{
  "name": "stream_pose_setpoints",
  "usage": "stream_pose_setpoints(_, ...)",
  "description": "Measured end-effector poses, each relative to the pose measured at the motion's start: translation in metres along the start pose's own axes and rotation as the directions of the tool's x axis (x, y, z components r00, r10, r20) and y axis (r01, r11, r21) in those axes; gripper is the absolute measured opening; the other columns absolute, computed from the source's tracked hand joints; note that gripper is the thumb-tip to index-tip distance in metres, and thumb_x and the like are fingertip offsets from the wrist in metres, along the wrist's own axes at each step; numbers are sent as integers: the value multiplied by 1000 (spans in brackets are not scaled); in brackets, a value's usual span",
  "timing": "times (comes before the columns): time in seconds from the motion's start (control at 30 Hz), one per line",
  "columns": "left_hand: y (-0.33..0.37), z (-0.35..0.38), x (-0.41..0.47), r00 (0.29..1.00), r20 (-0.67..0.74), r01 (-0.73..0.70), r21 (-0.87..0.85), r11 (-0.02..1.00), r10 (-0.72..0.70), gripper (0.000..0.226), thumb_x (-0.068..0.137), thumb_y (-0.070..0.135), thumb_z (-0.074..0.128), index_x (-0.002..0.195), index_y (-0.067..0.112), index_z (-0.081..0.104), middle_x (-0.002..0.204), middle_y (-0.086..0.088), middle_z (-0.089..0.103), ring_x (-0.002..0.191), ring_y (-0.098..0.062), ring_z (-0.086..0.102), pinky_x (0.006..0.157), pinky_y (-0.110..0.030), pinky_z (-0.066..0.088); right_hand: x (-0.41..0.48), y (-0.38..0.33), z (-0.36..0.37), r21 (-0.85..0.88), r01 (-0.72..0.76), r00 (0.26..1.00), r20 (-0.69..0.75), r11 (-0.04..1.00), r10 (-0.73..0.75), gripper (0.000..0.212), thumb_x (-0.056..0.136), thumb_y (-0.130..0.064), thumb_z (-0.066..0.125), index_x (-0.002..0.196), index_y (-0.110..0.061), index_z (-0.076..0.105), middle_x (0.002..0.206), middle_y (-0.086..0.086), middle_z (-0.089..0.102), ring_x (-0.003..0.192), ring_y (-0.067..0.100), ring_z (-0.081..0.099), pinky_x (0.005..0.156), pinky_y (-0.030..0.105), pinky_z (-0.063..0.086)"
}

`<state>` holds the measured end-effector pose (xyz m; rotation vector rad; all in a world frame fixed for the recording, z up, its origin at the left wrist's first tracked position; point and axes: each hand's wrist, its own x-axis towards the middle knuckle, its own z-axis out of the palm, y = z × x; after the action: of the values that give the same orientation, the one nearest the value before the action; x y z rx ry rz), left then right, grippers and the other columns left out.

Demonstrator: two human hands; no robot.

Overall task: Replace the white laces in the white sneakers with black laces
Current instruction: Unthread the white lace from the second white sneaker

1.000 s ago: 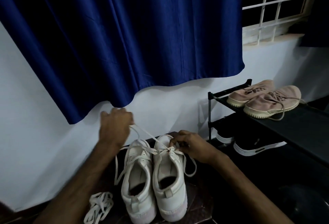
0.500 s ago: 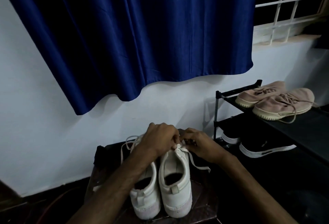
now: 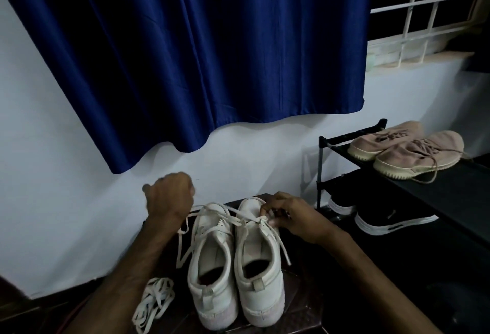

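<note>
Sneakers [image 3: 236, 267], two, white, stand side by side on the dark desk [image 3: 299, 315], heels nearest; one white lace [image 3: 230, 213] runs from the right one's eyelets to the left hand [image 3: 169, 195], fingers curled round it; the right hand [image 3: 294, 217] pinches it at the tongue; one loose lace [image 3: 155, 299] lies bundled left; two pink shoes [image 3: 408, 150] top the rack [image 3: 322, 169].

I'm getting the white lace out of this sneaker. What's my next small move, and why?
Probably pull the left hand up and away while the right hand pins the right sneaker by its eyelets. The white lace runs from that fist to the eyelets under your right fingers, so it looks still threaded there.
</note>
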<state>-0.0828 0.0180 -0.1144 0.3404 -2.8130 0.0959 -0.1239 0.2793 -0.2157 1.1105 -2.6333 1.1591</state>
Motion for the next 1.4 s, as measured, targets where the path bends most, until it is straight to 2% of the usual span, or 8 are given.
stream_pose_setpoints(0.07, 8, 3, -8, 992, 52, -115, 65, 991, 112, 27, 90, 16, 58, 111, 32, 63, 116, 6, 63, 108, -18, 56, 95, -37, 37, 1, 0, -1, 2, 2, 1000, -1, 1000, -2, 25, 79, -16, 76, 103, -24, 71, 99, 0, 58, 87, 11, 57, 81, 15, 42)
stream_pose_setpoints(0.23, 70, 1, -33, 901, 161, -336, -330, 882, 403, 19, 90, 27, 61, 105, 33, 71, 111, 7, 70, 106, -15, 62, 90, -30, 46, 1, 2, -1, -6, -5, 1000, -5, 1000, 5, 28, 80, -19, 76, 107, -24, 71, 99, -13, 56, 89, 0, 56, 80, 8, 37)
stream_pose_setpoints(0.5, 83, 7, -31, 902, 210, -330, -229, 916, 378, 12, 78, 20, 72, 89, 23, 73, 97, 1, 71, 97, -20, 64, 81, -29, 47, -1, 2, 0, -4, -13, 1000, -11, 1000, 13, 26, 81, -16, 76, 106, -21, 71, 99, -22, 52, 95, -12, 52, 84, 4, 35)
stream_pose_setpoints(0.8, 14, -3, -8, 976, -210, -68, -53, 996, 56, 20, 87, 7, 59, 102, 20, 65, 105, -1, 64, 92, -23, 63, 74, -34, 42, 0, -1, -3, -14, -39, 999, 26, 999, 39, 24, 81, -20, 75, 104, -26, 71, 96, -4, 56, 84, 4, 55, 79, 16, 40)
stream_pose_setpoints(1.0, 9, -6, -22, 958, 202, -118, -364, 924, 202, 7, 86, 30, 65, 81, 32, 69, 84, 17, 67, 84, -10, 64, 68, -24, 41, 1, -6, -8, -27, -35, 999, 30, 999, 36, 15, 85, -26, 72, 100, -29, 72, 94, -10, 57, 82, 1, 55, 75, 12, 37)
stream_pose_setpoints(1.1, 8, -10, -26, 931, 232, -155, -450, 879, 282, 10, 86, 42, 66, 85, 33, 69, 86, 16, 67, 82, -6, 61, 69, -26, 44, 5, -22, -8, -24, -25, 1000, -15, 999, 25, 12, 90, -30, 66, 98, -28, 74, 95, -6, 63, 85, 3, 59, 75, 14, 41)
stream_pose_setpoints(1.27, 11, 13, -19, 867, 137, -312, -602, 735, 480, 25, 96, 15, 52, 98, 33, 70, 111, 16, 56, 106, -4, 53, 95, -33, 45, 21, -53, 2, -198, -33, 997, 58, 980, 46, 15, 90, -26, 65, 96, -16, 75, 92, 4, 63, 82, 15, 60, 75, 23, 44)
stream_pose_setpoints(1.4, 19, 42, -22, 790, 204, -358, -611, 706, 578, 29, 97, 9, 47, 115, 18, 69, 129, 4, 54, 122, -14, 50, 105, -31, 38, 35, -57, 3, -303, -144, 979, 97, 942, 180, 14, 80, -19, 69, 93, -23, 76, 77, -17, 54, 83, 4, 55, 75, 17, 41)
